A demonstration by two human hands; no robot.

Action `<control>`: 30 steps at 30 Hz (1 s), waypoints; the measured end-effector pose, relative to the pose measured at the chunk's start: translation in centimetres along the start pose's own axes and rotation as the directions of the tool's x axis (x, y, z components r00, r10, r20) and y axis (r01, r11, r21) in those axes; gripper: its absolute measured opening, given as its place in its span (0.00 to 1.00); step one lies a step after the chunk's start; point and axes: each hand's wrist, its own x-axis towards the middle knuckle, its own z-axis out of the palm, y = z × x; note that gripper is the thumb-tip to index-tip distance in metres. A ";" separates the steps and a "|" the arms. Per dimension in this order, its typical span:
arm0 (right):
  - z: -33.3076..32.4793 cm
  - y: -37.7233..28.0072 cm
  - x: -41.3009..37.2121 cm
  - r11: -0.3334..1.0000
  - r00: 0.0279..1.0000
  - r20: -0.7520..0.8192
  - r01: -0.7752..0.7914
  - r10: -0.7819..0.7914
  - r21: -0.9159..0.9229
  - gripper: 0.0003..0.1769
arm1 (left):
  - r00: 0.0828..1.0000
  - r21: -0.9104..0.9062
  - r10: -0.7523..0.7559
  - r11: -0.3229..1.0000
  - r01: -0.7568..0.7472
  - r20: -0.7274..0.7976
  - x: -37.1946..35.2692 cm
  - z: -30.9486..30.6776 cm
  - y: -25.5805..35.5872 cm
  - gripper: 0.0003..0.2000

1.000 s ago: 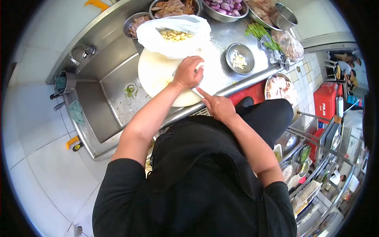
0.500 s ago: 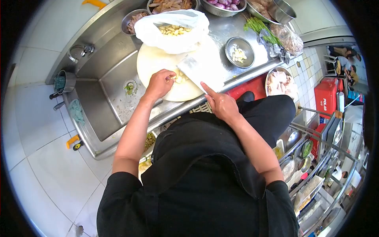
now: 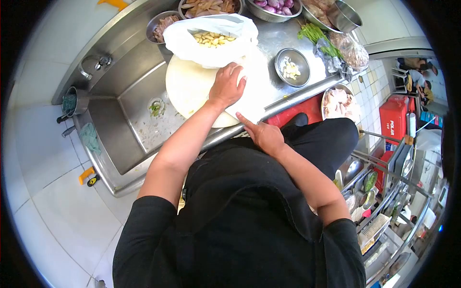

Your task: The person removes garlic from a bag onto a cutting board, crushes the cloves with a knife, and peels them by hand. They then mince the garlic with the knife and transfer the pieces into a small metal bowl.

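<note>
My right hand (image 3: pixel 265 136) grips a cleaver (image 3: pixel 246 106), index finger stretched along it. The wide blade lies nearly flat over the round pale cutting board (image 3: pixel 185 86), bright with glare. Palm down, my left hand (image 3: pixel 227 87) rests on the blade with its thumb apart; what lies under the blade is hidden. Behind that hand, a white plastic bag (image 3: pixel 185 36) stands open on the board, holding many peeled garlic cloves (image 3: pixel 213 39). To the right, a small metal bowl (image 3: pixel 306 67) contains pale garlic pieces (image 3: pixel 290 69).
A steel sink (image 3: pixel 108 139) with a tap (image 3: pixel 98 63) lies left of the board. Along the back stand bowls of shallots (image 3: pixel 273 6) and brownish slices (image 3: pixel 209 7). Green stalks (image 3: pixel 321 41) are at right. Below the counter edge sits a basin of raw meat (image 3: pixel 340 103).
My left hand has moved right and away from me, from the garlic pieces onto the blade. The cleaver has tilted flatter over the board, and my right hand has shifted slightly towards me.
</note>
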 end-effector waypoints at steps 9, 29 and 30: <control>-0.2 1.7 1.5 1.000 0.992 0.126 0.014 -0.015 0.005 0.36 | 0.998 0.025 -0.022 0.999 0.020 0.062 0.3 -0.2 0.2 0.28; -2.7 1.1 1.1 0.999 1.000 0.020 0.008 -0.009 0.032 0.32 | 0.986 -0.137 0.105 0.987 -0.087 0.130 1.2 -3.1 0.6 0.21; -2.4 1.1 0.9 1.000 1.000 0.023 0.003 -0.004 0.031 0.32 | 0.981 -0.087 0.118 0.991 -0.106 0.153 0.6 -2.7 0.7 0.21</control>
